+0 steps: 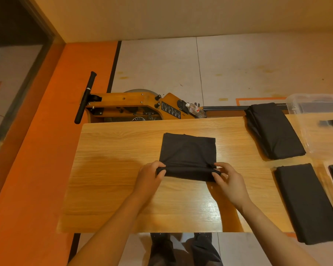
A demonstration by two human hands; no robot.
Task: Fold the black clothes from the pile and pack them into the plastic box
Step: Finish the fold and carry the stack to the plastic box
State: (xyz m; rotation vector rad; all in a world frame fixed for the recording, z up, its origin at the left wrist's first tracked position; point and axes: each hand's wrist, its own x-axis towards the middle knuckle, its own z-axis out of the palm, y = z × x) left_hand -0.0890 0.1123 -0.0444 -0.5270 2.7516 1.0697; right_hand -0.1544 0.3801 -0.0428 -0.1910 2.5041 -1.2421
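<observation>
Black garment (188,152) lies mid-table (108,189), near edge rolled up. Left hand (149,176) and right hand (228,181) pinch that roll at its two ends, fingers curled round it. Soft, light, limp cloth — best held at the corners. Plastic box (304,104) sits far right. No readable writing on the cloth — machine label too small.

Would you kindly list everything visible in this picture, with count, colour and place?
Table: one, light wood, centre.
Cloth being folded: one, black, table middle.
Folded clothes: two, black, table right, the other nearer.
Plastic box: one, clear, far right.
Rowing machine: one, wood and black, on the floor behind the table.
Water bottle: one, clear, on the machine.
Left hand: pinches the cloth's near left corner.
Right hand: pinches the near right corner.
</observation>
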